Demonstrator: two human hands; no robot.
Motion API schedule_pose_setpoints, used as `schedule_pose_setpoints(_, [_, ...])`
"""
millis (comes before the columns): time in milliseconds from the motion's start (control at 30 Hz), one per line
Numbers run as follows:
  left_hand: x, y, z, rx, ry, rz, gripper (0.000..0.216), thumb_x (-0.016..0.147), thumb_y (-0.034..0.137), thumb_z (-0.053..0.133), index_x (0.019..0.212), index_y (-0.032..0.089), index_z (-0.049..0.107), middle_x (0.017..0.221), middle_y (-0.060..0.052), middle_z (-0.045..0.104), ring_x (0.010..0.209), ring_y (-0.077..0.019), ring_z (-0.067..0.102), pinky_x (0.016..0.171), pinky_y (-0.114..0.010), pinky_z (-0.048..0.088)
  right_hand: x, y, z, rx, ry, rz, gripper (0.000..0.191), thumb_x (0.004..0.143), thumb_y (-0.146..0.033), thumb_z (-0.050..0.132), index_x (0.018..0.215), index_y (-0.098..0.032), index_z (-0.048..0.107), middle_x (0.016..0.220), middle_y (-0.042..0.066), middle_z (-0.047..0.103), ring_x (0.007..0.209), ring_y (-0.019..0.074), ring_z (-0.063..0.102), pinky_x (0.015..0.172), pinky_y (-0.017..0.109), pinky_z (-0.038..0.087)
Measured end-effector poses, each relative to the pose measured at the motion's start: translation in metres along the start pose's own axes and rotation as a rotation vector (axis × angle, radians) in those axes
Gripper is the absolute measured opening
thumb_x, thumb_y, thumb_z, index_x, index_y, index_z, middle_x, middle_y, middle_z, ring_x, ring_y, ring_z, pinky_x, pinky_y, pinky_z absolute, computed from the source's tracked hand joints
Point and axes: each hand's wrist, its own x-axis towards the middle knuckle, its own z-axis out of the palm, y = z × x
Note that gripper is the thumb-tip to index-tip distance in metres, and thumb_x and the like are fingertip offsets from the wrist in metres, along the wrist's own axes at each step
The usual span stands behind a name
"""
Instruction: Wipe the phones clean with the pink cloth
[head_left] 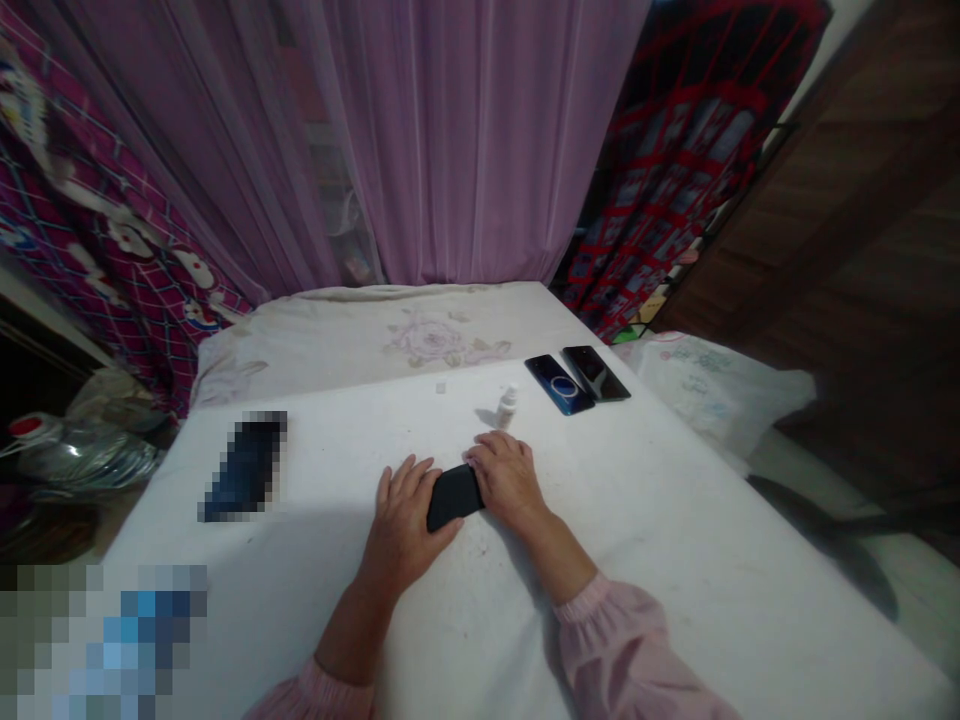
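A dark, flat smartphone [454, 497] is held low over the white-covered table between my two hands. My left hand [405, 520] grips its left end, with the thumb along the near edge and the fingers at the far side. Around the right end curls my right hand [510, 480], its fingers bent over the far corner. Just beyond the right fingertips stands a small white bottle [508, 405]. Further right lie a blue phone [559, 384] with a ring on its back and a dark phone [597, 374], side by side.
At the table's left is a pixelated dark oblong [247, 465]; a pixelated blue patch covers the lower left corner. A tiny pale square [441, 388] lies on the white cloth [360, 420]. A water bottle [82, 450] stands left, a plastic bag [720, 390] right, purple curtains [480, 140] behind.
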Motion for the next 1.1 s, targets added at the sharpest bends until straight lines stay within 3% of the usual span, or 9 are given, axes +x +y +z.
schedule_pose_setpoints(233, [0.000,0.001,-0.001,-0.001,-0.012,0.001,0.051,0.081,0.039,0.065,0.127,0.020,0.054,0.138,-0.014,0.057,0.135,-0.0357,0.043,0.114,-0.061,0.025,0.000,-0.017,0.005,0.017,-0.022,-0.087,0.023,0.097,-0.027,0.049,0.106,-0.028,0.070,0.124,0.006,0.063,0.121,0.0226,0.046,0.096,0.039,0.029])
schedule_pose_setpoints(567, [0.001,0.001,-0.002,0.000,-0.042,-0.009,0.053,0.080,0.039,0.066,0.127,0.018,0.054,0.138,-0.014,0.057,0.135,-0.0357,0.044,0.114,-0.061,0.026,-0.004,0.021,-0.005,-0.007,0.030,0.085,0.023,0.096,-0.026,0.050,0.105,-0.028,0.071,0.124,0.006,0.063,0.122,0.0241,0.046,0.095,0.040,0.029])
schedule_pose_setpoints(867, [-0.001,0.000,0.000,0.000,-0.023,0.015,0.054,0.082,0.038,0.063,0.131,0.019,0.052,0.138,-0.014,0.057,0.135,-0.0346,0.045,0.114,-0.061,0.026,-0.002,-0.019,0.007,0.018,-0.032,-0.090,0.024,0.098,-0.026,0.047,0.108,-0.027,0.069,0.125,0.005,0.062,0.121,0.0223,0.046,0.096,0.038,0.029])
schedule_pose_setpoints(1100, [-0.001,0.000,0.000,0.000,-0.013,0.012,0.052,0.082,0.039,0.064,0.129,0.019,0.054,0.137,-0.014,0.058,0.135,-0.0350,0.045,0.114,-0.061,0.026,-0.004,-0.013,0.001,-0.007,-0.034,-0.034,0.024,0.098,-0.028,0.048,0.109,-0.030,0.070,0.121,0.005,0.065,0.113,0.0211,0.052,0.091,0.037,0.030])
